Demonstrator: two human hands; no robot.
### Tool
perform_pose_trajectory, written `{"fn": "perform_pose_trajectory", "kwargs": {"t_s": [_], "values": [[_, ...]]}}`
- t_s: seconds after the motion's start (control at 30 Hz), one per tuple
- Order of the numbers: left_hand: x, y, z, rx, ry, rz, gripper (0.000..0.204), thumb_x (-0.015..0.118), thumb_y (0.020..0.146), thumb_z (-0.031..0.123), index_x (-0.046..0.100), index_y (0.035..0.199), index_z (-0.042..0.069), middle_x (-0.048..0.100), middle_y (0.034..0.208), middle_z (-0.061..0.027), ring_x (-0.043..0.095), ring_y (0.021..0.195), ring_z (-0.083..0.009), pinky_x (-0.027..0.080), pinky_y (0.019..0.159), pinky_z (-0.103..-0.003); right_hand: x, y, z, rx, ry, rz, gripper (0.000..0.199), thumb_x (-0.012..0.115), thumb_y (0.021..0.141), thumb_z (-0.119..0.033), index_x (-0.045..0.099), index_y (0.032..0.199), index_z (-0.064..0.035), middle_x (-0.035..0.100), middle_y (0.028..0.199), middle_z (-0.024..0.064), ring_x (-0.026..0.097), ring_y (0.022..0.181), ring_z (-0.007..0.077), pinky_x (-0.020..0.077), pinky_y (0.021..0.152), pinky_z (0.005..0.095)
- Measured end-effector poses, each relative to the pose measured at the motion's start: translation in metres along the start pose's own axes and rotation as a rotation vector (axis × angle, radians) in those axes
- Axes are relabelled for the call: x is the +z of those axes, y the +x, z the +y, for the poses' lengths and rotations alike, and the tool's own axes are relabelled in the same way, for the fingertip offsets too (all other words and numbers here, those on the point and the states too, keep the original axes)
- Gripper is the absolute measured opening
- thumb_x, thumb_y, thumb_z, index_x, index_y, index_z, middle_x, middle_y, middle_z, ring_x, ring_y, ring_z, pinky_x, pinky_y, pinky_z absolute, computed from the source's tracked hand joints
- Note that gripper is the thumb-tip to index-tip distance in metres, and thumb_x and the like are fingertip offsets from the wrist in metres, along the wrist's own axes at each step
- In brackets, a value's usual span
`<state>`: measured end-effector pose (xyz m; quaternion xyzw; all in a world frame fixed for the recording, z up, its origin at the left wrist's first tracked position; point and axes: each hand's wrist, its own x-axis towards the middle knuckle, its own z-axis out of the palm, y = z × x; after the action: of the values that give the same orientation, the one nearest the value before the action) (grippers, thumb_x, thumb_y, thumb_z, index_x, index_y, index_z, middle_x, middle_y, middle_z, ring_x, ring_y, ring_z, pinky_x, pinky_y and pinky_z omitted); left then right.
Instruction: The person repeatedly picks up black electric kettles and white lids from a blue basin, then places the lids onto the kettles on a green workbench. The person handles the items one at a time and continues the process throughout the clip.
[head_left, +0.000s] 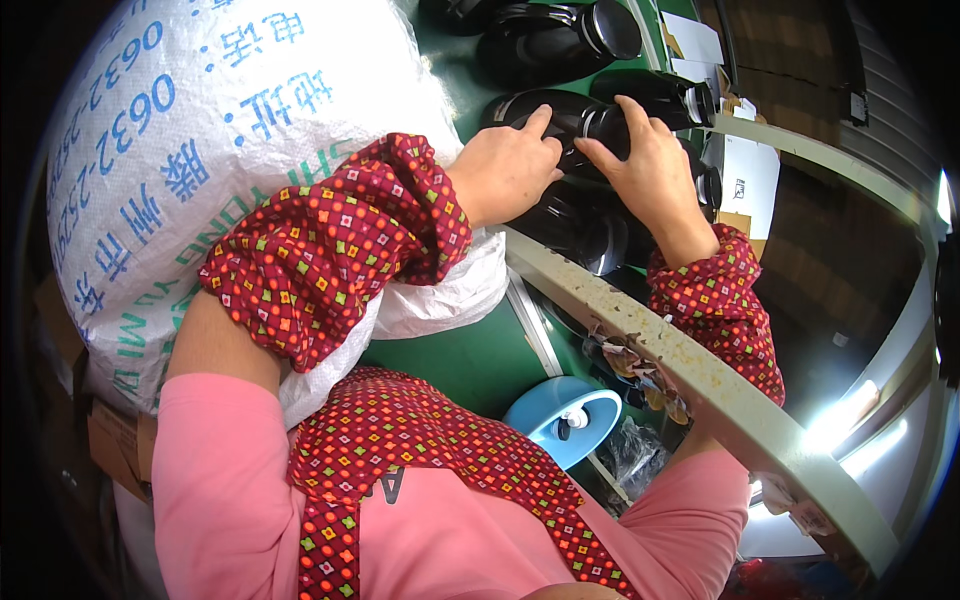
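A glossy black jug-shaped vessel lies on its side on the green worktop, its narrower end to the right. My left hand rests at its near side, index finger stretched along it and the other fingers curled in; the left thumb is hidden. Around its right-hand end, my right hand closes with thumb and fingers. More black vessels lie close by: one with a silvery ring beyond it, another to the right, and one nearer me, below my hands.
A large stuffed white woven sack fills the left side. A pale metal rail crosses in front of my right forearm. Lower down sit a light blue basin with small white and black pieces inside and a clear plastic bag. White cartons stand at right.
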<state>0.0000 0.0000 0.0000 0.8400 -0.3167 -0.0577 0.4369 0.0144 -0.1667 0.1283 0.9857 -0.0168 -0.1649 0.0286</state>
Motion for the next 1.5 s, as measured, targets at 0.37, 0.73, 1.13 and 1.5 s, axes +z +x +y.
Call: {"fn": "perform_pose_trajectory", "kwargs": {"t_s": [0.37,0.73,1.13,1.5], "values": [[0.001,-0.002,-0.017,0.025,0.027,-0.022,0.027,0.07,0.096,0.026,0.066,0.096,0.0,0.053,0.147,-0.0294,0.072,0.078,-0.0408,0.06,0.074,-0.046,-0.003,0.015,0.015,-0.262,-0.23,-0.026,0.065,0.088,0.078,-0.03,0.063,0.135,-0.0113,0.068,0.126,0.0162,0.072,0.103,0.0327,0.0602,0.084,0.0408],[-0.002,-0.004,-0.019,0.024,0.042,-0.032,0.028,0.07,0.096,0.028,0.066,0.097,0.001,0.053,0.149,-0.0269,0.072,0.077,-0.0421,0.06,0.072,-0.047,-0.014,0.03,0.004,-0.036,-0.183,-0.178,0.079,0.088,0.077,-0.026,0.051,0.146,-0.0127,0.059,0.133,0.0223,0.068,0.11,0.0388,0.0589,0.088,0.044],[-0.004,-0.006,-0.013,0.01,0.015,-0.026,0.026,0.072,0.095,0.025,0.064,0.096,0.0,0.054,0.147,-0.0267,0.071,0.079,-0.0437,0.059,0.074,-0.049,0.033,0.021,0.027,-0.411,-0.29,0.261,0.072,0.077,0.08,-0.061,0.055,0.107,0.0025,0.071,0.078,0.0165,0.073,0.073,0.0327,0.0589,0.067,0.039],[-0.024,0.004,0.018,-0.057,0.072,-0.118,0.05,0.078,0.088,0.02,0.056,0.125,-0.005,0.05,0.148,-0.0304,0.065,0.11,-0.0468,0.055,0.096,-0.049,0.021,-0.007,0.053,0.132,-0.166,0.376,0.09,0.057,0.088,-0.081,0.057,0.119,0.0034,0.07,0.102,0.0253,0.074,0.093,0.0414,0.0603,0.078,0.0492]]}}
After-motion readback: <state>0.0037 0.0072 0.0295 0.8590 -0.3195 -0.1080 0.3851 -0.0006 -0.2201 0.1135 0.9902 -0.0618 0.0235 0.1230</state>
